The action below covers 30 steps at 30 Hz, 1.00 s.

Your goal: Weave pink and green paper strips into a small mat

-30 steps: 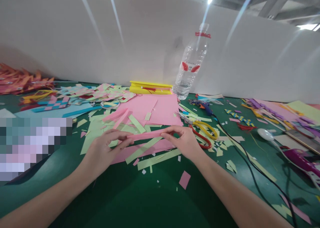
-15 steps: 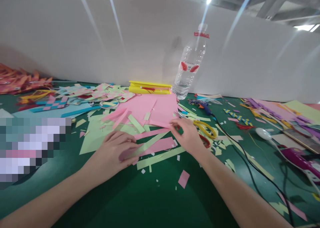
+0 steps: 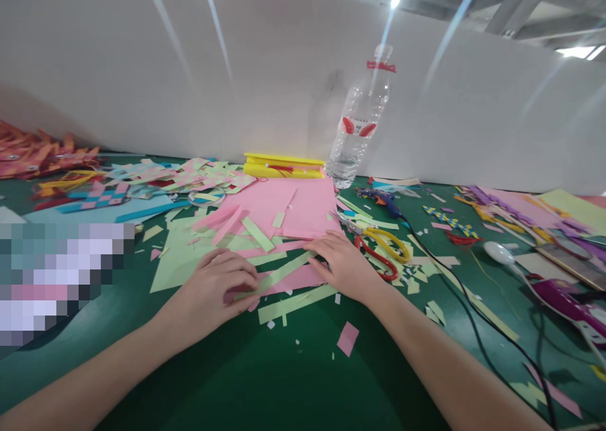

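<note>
My left hand (image 3: pixel 215 289) is curled around the near end of a light green paper strip (image 3: pixel 286 272), thumb below and fingers above. My right hand (image 3: pixel 348 265) reaches in from the other side, its thumb and fingertips closing at the strip's far end. Under the green strip lies a wider pink paper strip (image 3: pixel 300 279). Another narrow pink strip (image 3: pixel 279 248) runs just beyond both hands, and a second green strip (image 3: pixel 293 303) rests on the table nearer me. Scissors with yellow and red handles (image 3: pixel 391 245) lie right beside my right hand.
Pink sheets (image 3: pixel 307 207) and a yellow paper roll (image 3: pixel 284 167) lie behind the hands. A clear plastic bottle (image 3: pixel 357 131) stands by the white partition. Rightward are a blue glue gun (image 3: pixel 386 202) with a black cord and a purple-handled tool (image 3: pixel 563 298). Paper scraps (image 3: pixel 348 339) litter the green table.
My right hand has come left and slightly nearer, from the far pink strip's end by the scissors to the green strip's far end. The scissors' handles now show more fully.
</note>
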Each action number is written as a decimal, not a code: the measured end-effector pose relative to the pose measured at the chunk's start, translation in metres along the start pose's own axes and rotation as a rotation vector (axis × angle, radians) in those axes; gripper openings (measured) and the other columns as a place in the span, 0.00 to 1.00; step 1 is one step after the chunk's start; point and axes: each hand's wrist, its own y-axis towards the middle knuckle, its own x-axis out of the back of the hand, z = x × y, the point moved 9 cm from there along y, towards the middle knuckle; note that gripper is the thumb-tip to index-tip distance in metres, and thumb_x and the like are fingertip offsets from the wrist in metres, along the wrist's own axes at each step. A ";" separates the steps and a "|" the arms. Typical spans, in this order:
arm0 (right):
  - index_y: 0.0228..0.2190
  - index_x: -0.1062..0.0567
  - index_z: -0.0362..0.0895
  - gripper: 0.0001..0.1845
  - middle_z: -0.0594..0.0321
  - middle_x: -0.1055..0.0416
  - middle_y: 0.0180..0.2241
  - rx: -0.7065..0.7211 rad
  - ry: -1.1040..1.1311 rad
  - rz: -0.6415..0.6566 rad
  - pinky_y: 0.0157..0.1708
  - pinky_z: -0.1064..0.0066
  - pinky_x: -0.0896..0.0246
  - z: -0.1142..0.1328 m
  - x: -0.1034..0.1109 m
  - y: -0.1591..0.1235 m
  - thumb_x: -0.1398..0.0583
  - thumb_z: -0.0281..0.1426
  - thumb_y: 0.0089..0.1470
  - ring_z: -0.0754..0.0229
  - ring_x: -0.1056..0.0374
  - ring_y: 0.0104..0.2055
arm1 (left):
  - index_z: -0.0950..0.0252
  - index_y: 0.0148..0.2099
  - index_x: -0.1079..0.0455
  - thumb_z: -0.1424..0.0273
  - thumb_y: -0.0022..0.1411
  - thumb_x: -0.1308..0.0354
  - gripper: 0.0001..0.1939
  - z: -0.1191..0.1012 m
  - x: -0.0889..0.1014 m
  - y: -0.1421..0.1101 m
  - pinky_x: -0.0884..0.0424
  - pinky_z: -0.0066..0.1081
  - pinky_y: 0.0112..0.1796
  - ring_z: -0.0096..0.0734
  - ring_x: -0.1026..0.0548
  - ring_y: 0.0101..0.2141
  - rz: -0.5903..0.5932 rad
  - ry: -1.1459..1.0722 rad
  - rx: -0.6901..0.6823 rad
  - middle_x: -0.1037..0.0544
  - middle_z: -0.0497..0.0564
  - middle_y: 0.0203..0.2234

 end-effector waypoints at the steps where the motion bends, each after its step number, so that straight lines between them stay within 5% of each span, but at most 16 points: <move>1: 0.46 0.28 0.43 0.14 0.56 0.25 0.46 -0.003 -0.007 0.000 0.58 0.54 0.47 0.000 0.000 0.000 0.46 0.28 0.59 0.55 0.31 0.50 | 0.58 0.34 0.27 0.61 0.63 0.44 0.08 0.000 0.000 0.000 0.42 0.42 0.52 0.36 0.27 0.42 0.004 0.002 0.001 0.22 0.47 0.37; 15: 0.39 0.25 0.44 0.08 0.60 0.23 0.39 0.108 0.027 -0.044 0.58 0.53 0.46 0.010 0.004 -0.002 0.42 0.30 0.58 0.58 0.29 0.45 | 0.56 0.37 0.27 0.62 0.63 0.44 0.07 0.003 -0.001 -0.002 0.54 0.43 0.60 0.32 0.25 0.39 0.026 -0.018 0.024 0.20 0.43 0.35; 30: 0.37 0.24 0.43 0.07 0.61 0.22 0.36 0.170 0.029 -0.109 0.53 0.56 0.41 0.014 0.001 -0.004 0.42 0.26 0.58 0.59 0.28 0.40 | 0.56 0.42 0.27 0.59 0.61 0.44 0.10 0.006 0.001 -0.002 0.47 0.44 0.56 0.37 0.24 0.37 -0.042 -0.066 0.045 0.20 0.45 0.36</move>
